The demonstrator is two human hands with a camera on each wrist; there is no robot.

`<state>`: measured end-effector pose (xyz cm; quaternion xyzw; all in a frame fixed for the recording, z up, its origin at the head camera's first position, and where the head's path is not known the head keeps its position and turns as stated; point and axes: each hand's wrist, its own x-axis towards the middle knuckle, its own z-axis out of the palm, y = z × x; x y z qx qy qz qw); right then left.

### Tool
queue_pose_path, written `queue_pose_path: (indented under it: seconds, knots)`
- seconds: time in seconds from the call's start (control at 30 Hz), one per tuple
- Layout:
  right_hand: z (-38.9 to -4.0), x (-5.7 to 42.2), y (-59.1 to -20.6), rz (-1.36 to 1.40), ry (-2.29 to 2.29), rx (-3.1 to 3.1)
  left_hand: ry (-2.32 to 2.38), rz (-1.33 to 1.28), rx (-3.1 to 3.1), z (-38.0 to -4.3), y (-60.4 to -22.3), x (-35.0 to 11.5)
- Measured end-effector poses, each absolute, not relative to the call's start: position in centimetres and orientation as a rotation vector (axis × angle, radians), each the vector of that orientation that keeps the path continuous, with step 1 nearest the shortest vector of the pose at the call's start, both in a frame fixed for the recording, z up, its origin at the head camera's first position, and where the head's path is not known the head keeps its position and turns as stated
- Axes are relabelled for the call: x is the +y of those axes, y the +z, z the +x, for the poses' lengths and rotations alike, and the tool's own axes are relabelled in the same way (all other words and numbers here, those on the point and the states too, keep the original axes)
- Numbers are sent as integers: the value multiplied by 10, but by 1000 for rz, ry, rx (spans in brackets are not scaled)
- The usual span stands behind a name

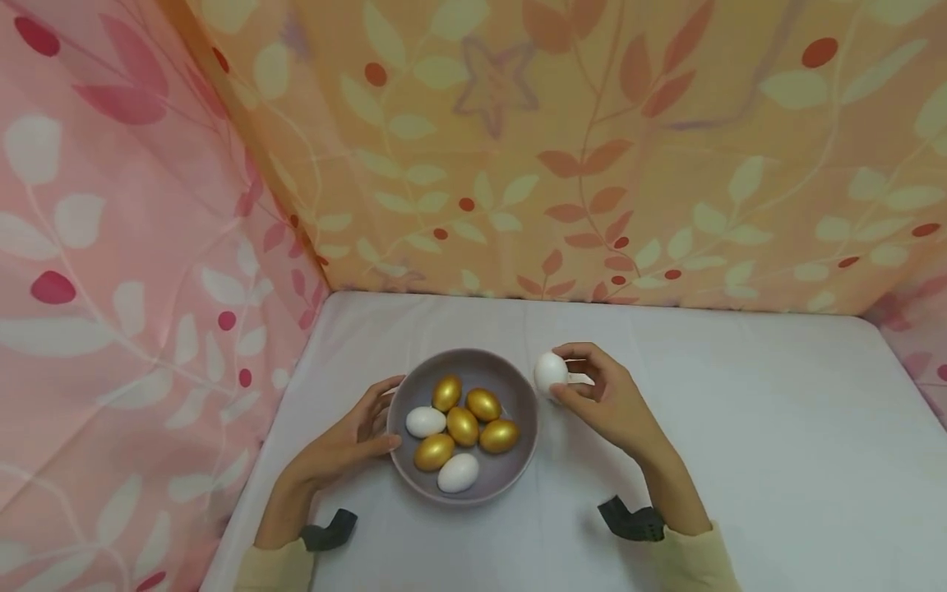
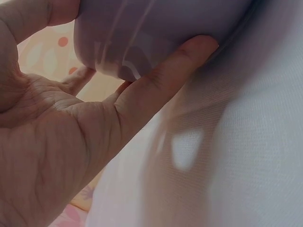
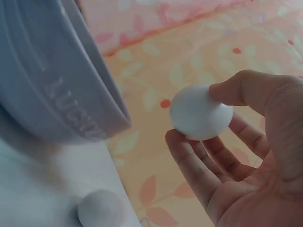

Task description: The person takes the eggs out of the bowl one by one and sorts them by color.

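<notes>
A greyish-purple bowl [image 1: 527, 444] stands on the white-covered table, holding several gold eggs [image 1: 463, 427] and two white eggs [image 1: 426, 422]. My left hand [image 1: 348, 436] grips its left side, thumb at the rim and fingers against the outer wall, as the left wrist view shows from close up. Just off the bowl's right rim, my right hand [image 1: 602, 403] pinches a white egg [image 3: 199, 113] between thumb and fingertips, raised above the table. Another white egg [image 3: 101, 209] lies on the table beside the bowl; in the head view the right hand mostly hides it.
A white cloth [image 1: 777, 444] covers the table. Behind it hangs an orange leaf-patterned curtain [image 1: 592, 164], and a pink one [image 1: 148, 288] runs along the left side. Dark curved mounts [image 1: 632, 522] sit at both wrists.
</notes>
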<state>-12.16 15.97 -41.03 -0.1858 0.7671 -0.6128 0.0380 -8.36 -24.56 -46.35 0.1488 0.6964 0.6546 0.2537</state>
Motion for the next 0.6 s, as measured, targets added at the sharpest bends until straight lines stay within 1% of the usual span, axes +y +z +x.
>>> queue_pose_path:
  seconds: [0.13,0.37,0.6]
  knots:
    - [-121,168,-409,-549,-1809,2464,1783,404,1895,-84,-465,-245]
    - [-119,182,-415,-501,-1677,2609,1789,483,1861,-84,-470,-241]
    - [-129,186,-418,-504,-1657,2679,1798,476,1872,-84,-465,-246]
